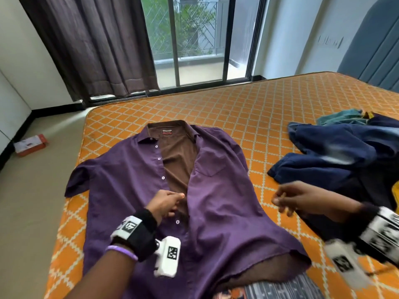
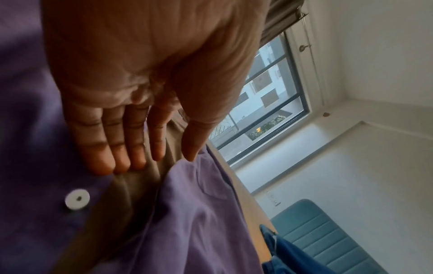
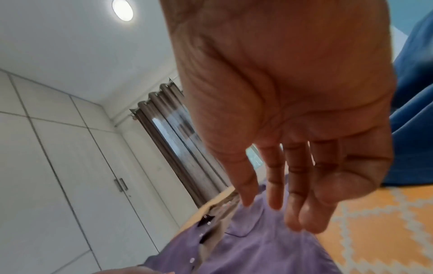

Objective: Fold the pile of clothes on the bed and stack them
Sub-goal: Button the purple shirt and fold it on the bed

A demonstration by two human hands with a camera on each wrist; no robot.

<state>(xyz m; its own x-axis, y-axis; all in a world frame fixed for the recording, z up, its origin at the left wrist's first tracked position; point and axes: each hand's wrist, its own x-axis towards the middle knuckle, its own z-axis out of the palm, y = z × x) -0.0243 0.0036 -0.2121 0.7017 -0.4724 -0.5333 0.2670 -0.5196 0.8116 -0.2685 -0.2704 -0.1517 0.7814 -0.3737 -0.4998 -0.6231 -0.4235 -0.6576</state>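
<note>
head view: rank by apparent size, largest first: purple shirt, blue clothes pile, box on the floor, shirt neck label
1. purple shirt, though it lies nearest the camera, which inflates it
2. blue clothes pile, partly cut off at the right edge, so its true extent is unsure
3. box on the floor, farther away
4. neck label

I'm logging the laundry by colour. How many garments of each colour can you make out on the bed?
Purple: 1, the purple shirt spread flat, front open.
Dark blue: at least 1, the dark blue garment in the pile at right; more cannot be separated.
Teal: 1, the teal garment at the pile's far edge.
Yellow: 1 yellow scrap peeking out.
Total: at least 4.
</note>
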